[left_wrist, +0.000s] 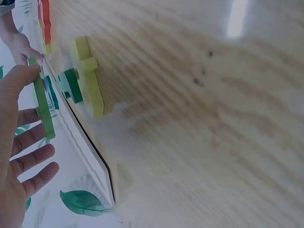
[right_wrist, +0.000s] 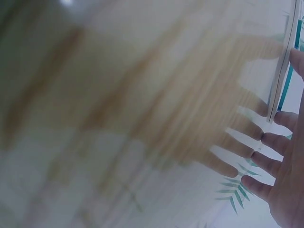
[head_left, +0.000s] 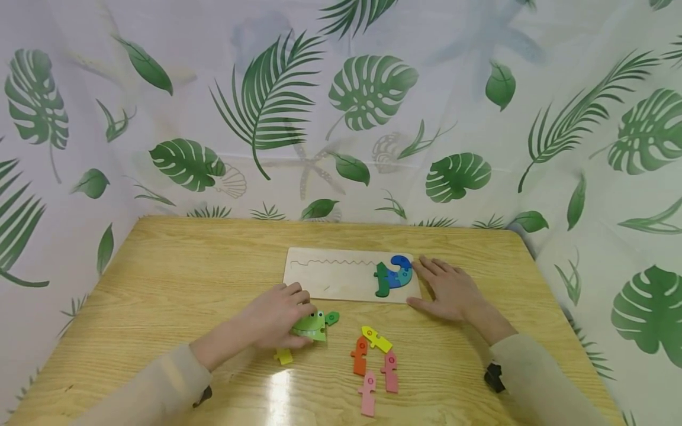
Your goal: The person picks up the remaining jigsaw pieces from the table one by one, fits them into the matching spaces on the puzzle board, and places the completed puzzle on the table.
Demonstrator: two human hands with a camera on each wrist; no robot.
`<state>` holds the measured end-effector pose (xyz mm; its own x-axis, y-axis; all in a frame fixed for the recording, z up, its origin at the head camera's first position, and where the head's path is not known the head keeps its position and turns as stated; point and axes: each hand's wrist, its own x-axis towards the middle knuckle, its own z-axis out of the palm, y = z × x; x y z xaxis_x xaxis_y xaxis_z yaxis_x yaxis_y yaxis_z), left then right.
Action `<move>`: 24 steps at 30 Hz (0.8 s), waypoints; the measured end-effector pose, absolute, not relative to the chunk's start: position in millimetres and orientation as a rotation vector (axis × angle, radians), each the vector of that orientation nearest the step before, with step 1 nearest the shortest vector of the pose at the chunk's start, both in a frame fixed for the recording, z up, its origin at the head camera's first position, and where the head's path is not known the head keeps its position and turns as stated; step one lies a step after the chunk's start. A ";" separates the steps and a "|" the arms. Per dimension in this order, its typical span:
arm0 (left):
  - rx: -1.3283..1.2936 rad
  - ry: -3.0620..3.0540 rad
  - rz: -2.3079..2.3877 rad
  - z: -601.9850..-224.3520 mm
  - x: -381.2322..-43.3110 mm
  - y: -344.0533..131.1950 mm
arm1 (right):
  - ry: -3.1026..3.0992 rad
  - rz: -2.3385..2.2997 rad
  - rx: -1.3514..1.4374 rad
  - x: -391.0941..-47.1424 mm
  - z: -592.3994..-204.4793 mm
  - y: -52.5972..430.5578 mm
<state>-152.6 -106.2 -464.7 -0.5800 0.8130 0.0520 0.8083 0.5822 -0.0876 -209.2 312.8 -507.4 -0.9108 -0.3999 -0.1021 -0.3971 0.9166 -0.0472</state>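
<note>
My left hand (head_left: 279, 316) pinches a light green crocodile-head puzzle piece (head_left: 318, 327) between thumb and fingers, in front of the wooden puzzle board (head_left: 330, 281). The left wrist view shows this piece (left_wrist: 43, 104) edge-on, the other fingers spread apart. My right hand (head_left: 450, 290) lies with spread fingers at the board's right end, thumb and fingertips right at its edge (right_wrist: 281, 71). Blue pieces (head_left: 406, 276) and a dark green piece (head_left: 382, 284) form a curled tail on the board's right part. A wavy outline runs along the rest.
Near the left hand lie a small green piece (head_left: 333, 318) and a partly hidden yellow piece (head_left: 285, 356). Nearer me on the wooden table (head_left: 213, 260) are a yellow piece (head_left: 377, 339), an orange piece (head_left: 360, 356) and two pink pieces (head_left: 368, 395). A leaf-patterned curtain (head_left: 373, 177) surrounds the table.
</note>
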 end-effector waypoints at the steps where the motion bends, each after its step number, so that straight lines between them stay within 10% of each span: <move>1: -1.391 -2.714 0.085 -464.1 -154.8 -106.3 | 2.967 -0.036 -0.617 -209.0 -507.0 312.6; 24: -1.318 -2.766 0.046 -476.3 -199.9 -116.2 | 2.964 -0.003 -0.614 -211.0 -509.7 313.3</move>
